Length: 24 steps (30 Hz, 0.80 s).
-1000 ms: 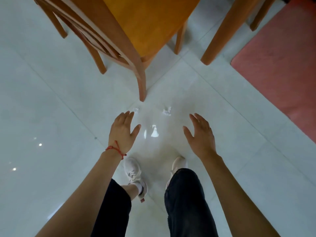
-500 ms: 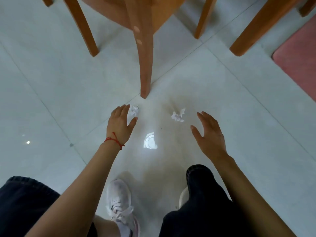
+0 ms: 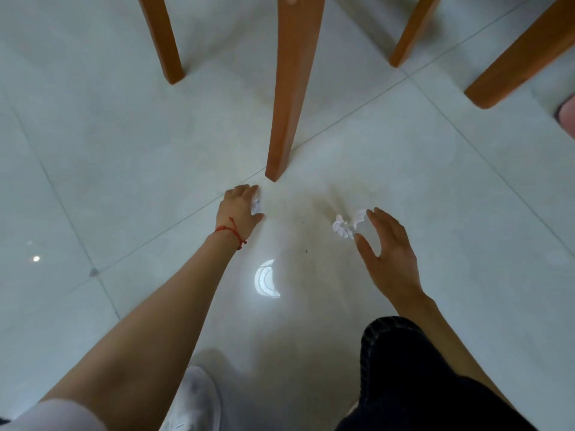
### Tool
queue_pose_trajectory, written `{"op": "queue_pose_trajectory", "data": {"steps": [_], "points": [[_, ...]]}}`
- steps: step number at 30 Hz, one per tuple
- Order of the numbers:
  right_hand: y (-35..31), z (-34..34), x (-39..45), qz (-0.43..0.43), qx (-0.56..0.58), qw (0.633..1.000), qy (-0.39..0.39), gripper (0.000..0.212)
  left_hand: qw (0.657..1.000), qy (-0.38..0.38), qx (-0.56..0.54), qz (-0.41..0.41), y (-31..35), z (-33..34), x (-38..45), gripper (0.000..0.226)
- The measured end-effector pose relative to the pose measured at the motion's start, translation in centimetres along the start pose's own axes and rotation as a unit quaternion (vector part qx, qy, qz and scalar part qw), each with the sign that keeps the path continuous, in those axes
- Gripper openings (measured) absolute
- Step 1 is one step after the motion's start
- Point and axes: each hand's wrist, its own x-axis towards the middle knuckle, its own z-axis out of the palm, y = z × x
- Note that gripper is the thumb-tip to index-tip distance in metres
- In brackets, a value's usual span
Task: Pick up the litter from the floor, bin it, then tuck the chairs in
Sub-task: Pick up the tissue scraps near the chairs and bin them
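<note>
Since half a second ago I have sunk lower and both hands have run forward to the paper; the chair legs now loom larger at the far edge.

Head view: my left hand (image 3: 239,209) is down on the floor (image 3: 124,144) just near of the closest chair leg (image 3: 291,98), fingers curled over the small paper scrap (image 3: 255,206), thumb coming in from the near side. Most of the scrap is hidden under my fingers, so I judge I have it pinched but cannot be sure it is lifted. My right hand (image 3: 389,253) is wide open, fingers spread in a claw, with the crumpled tissue (image 3: 347,224) lying on the tile just left of it, between forefinger tip and thumb tip; it looks touching or nearly so, not yet gripped. I hold that hand open because the tissue is loose and flared, and I want it gathered whole.

I work both hands at once to clear the two pieces in one crouch. My shoe (image 3: 193,402) and dark trouser knee (image 3: 413,377) show at the near edge.

No bin is in sight, so nothing is binned yet, and the chairs remain to be tucked in.
</note>
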Motion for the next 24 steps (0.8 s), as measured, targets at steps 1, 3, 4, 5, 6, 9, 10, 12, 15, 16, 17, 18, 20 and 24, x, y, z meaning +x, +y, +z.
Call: {"op": "queue_pose_trajectory", "data": {"steps": [1,3,4,5,6,9,10,12,15,16,17,18,20,24], "points": [[0.1,0.1,0.0,0.002,-0.002,1.0,0.003,0.051,1.0,-0.002,0.005,0.004,0.1,0.2,0.1,0.047],[0.2,0.1,-0.1,0.005,-0.002,1.0,0.008,0.05,1.0,0.017,-0.001,0.015,0.0,0.6,-0.2,0.031],[0.2,0.2,-0.2,0.006,0.0,1.0,0.011,0.05,0.999,0.033,-0.013,0.017,-0.2,0.8,-0.4,0.027],[0.3,0.2,-0.2,0.007,0.001,1.0,0.013,0.05,0.998,0.051,-0.027,0.016,-0.4,1.1,-0.5,0.026],[0.4,0.3,-0.3,0.008,0.001,1.0,0.014,0.05,0.997,0.068,-0.041,0.011,-0.5,1.3,-0.6,0.025],[0.8,0.8,-0.3,0.016,0.005,1.0,0.008,0.049,0.99,0.101,-0.094,-0.035,-0.2,1.5,-1.1,0.015],[0.9,1.0,-0.3,0.018,0.009,1.0,0.008,0.048,0.986,0.107,-0.116,-0.053,-0.1,1.5,-1.3,0.014],[0.9,1.5,-0.2,0.017,0.021,1.0,0.011,0.047,0.971,0.116,-0.183,-0.101,0.3,1.5,-1.7,0.013],[0.9,2.1,0.1,0.012,0.039,0.999,0.025,0.046,0.919,0.092,-0.323,-0.206,0.8,1.5,-2.4,0.007],[0.9,2.3,0.3,0.013,0.039,0.999,0.03,0.046,0.898,0.09,-0.36,-0.236,1.0,1.7,-2.6,0.007],[0.8,2.4,0.6,0.017,0.036,0.999,0.034,0.046,0.876,0.095,-0.397,-0.258,1.1,2.0,-2.7,0.011],[0.9,2.6,0.9,0.025,0.03,0.999,0.035,0.047,0.852,0.1,-0.434,-0.276,1.3,2.4,-2.9,0.017],[1.0,3.2,1.6,0.037,0.014,0.999,0.036,0.048,0.812,0.11,-0.492,-0.293,2.1,2.7,-3.4,0.022],[1.2,4.8,3.3,0.037,-0.021,0.999,0.012,0.057,0.776,0.11,-0.547,-0.294,3.5,3.5,-4.9,0.014]]}}
